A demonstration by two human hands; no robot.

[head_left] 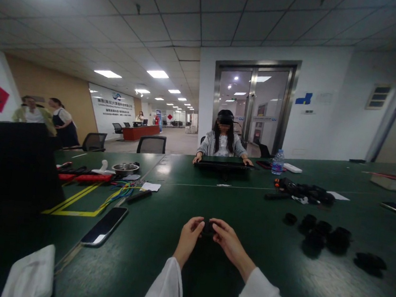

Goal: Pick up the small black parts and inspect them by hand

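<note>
Between my two hands, over the middle of the green table [163, 202], is a small black part [208, 228]. Its exact kind is too dark and small to make out. From the left, my left hand [190, 236] pinches it with thumb and fingertips. My right hand [227, 237] grips its other side in the same way. Both hands cover much of the part. To the right lie several loose black round parts [324, 228] and, farther right, a flatter black piece [370, 261].
On the left are a phone [105, 226], a white block-like object [30, 273], coloured wires [120, 191], a metal bowl [125, 168] and a black screen [13, 170]. A person [223, 139] sits opposite, hands on a dark panel [224, 165]. A water bottle [278, 162] stands beyond.
</note>
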